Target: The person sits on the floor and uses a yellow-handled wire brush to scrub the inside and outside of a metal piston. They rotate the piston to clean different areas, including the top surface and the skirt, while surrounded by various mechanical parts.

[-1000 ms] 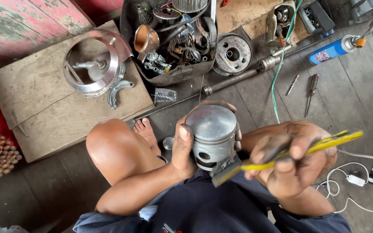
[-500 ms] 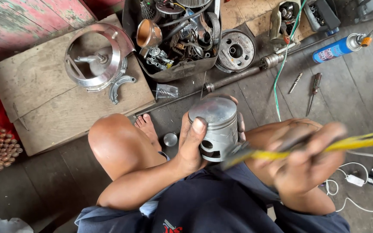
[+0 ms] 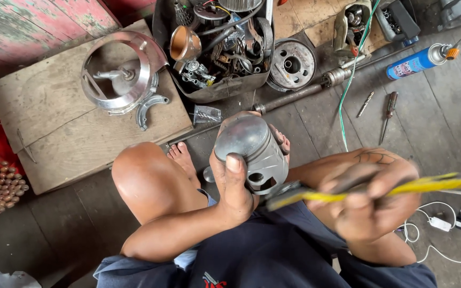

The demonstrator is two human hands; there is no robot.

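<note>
My left hand (image 3: 236, 184) grips a grey metal piston (image 3: 252, 146), thumb on its side, crown tilted up and to the left. A round pin hole shows in the piston's skirt. My right hand (image 3: 371, 200) holds a yellow-handled wire brush (image 3: 348, 193), blurred, with its bristle end against the piston's lower edge. Both hands are above my lap, with my bare knee (image 3: 145, 178) to the left.
A wooden board (image 3: 54, 128) carries a shiny round metal housing (image 3: 118, 72) and a curved shoe. A dark bin (image 3: 217, 42) of engine parts, a brake drum (image 3: 292, 64), a long shaft, a blue spray can (image 3: 417, 61), screwdrivers, a green wire and a white cable lie on the plank floor.
My left hand has turned the piston, tipping its crown toward the left. The brush in my right hand has shifted along the piston's lower edge.
</note>
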